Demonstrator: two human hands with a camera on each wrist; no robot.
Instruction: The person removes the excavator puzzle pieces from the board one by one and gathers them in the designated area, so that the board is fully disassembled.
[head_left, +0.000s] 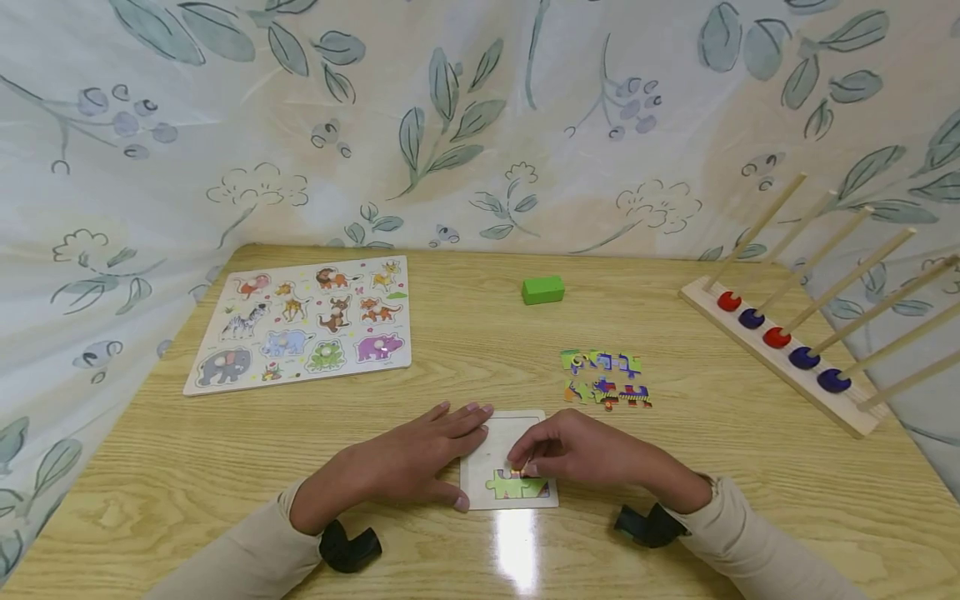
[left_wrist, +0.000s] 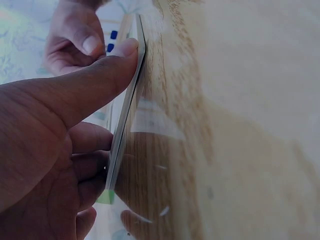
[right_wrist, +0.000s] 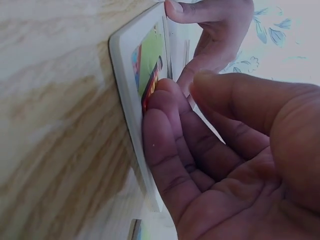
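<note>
A white puzzle tray (head_left: 480, 492) lies flat at the table's near middle, with joined green puzzle pieces (head_left: 510, 487) along its near side. My left hand (head_left: 408, 458) rests on the tray's left side. Its fingers lie extended over the far corner, and the thumb (left_wrist: 100, 82) touches the near left edge. Over the tray's right half, my right hand (head_left: 581, 450) bends its fingers and pinches a small puzzle piece (head_left: 517, 472) just above the green ones. Fingertips mostly hide that piece; red and dark colours show beside them in the right wrist view.
Loose puzzle pieces (head_left: 606, 379) lie beyond the right hand. A green block (head_left: 543, 290) stands farther back. An animal peg puzzle board (head_left: 300, 329) lies at the left, and a wooden rack (head_left: 780, 358) with rods and coloured beads stands at the right. Patterned cloth (head_left: 480, 125) hangs behind.
</note>
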